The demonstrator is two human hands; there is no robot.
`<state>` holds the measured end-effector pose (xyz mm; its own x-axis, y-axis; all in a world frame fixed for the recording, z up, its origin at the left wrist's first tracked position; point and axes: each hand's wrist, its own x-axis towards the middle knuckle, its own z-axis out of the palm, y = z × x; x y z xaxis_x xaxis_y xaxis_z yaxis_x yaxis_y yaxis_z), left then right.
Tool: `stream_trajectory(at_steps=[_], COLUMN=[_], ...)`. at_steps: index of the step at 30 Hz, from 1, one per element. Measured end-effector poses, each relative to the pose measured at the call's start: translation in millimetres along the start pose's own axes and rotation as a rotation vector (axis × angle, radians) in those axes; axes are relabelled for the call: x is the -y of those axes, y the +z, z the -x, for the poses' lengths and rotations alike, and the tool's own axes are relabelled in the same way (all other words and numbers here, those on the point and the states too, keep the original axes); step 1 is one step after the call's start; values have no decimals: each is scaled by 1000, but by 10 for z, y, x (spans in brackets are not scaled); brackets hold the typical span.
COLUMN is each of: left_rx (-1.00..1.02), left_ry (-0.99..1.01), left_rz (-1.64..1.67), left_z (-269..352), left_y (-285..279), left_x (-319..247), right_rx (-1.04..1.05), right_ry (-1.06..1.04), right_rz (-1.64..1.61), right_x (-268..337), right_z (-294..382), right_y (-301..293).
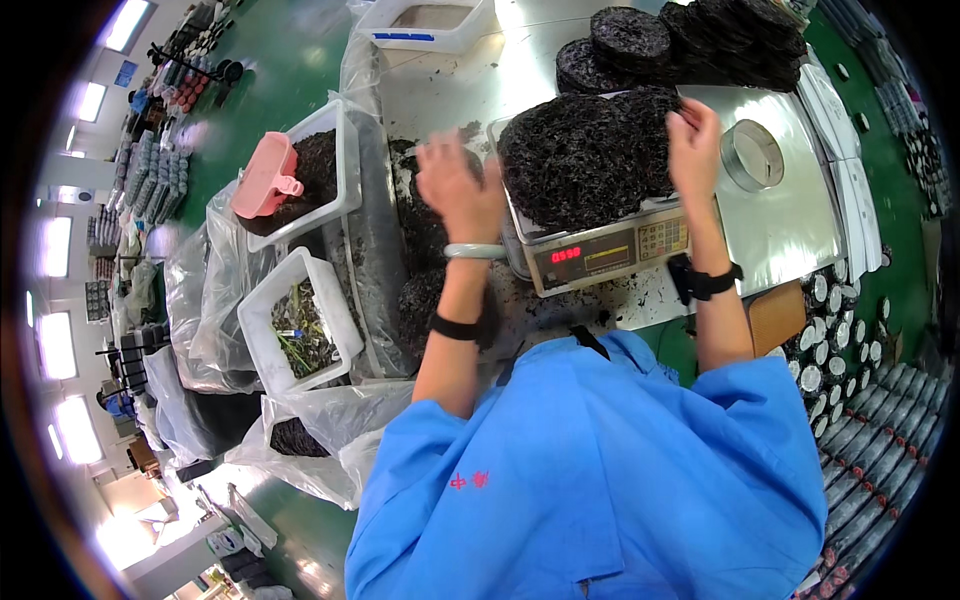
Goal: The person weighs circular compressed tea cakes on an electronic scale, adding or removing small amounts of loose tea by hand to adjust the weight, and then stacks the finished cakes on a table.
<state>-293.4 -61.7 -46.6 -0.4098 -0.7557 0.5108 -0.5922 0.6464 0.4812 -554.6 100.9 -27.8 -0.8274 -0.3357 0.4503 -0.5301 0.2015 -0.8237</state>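
Observation:
A digital scale (611,251) with a red lit display stands on the metal table before me. Its tray carries a broad mass of dark dried seaweed-like material (581,161). My right hand (694,142) is at the right edge of this mass, fingers bent; whether they grip a piece cannot be told. My left hand (454,176), slightly blurred, is spread left of the scale, above more dark material (424,229). Nothing shows in its fingers. To the right of my right hand lies a round metal ring (752,155).
Stacked dark round cakes (630,37) stand at the back right. On the left are a white bin (349,161) of dark material with a pink scoop (262,176), and another white bin (251,311) with plant scraps. A white tray (457,41) sits at the back.

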Motion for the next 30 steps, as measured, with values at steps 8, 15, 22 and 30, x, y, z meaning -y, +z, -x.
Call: stream_trajectory(at_steps=[8,15,22,30], left_rx=[206,326,198,530], left_ry=[-231,-400,-868,-1007], left_rz=[212,517,1636,1346], left_z=[403,473,239,59], left_y=[504,822,610,738], left_x=[-15,-45,-195,-5], right_rx=[303,21,606,721], right_ry=[857,-114,-691,318], right_rz=[37,8,385,-110], right_x=[-1370,582,591,-454], right_z=[102,333,1051,-71], right_y=[-522,-336,153,139])
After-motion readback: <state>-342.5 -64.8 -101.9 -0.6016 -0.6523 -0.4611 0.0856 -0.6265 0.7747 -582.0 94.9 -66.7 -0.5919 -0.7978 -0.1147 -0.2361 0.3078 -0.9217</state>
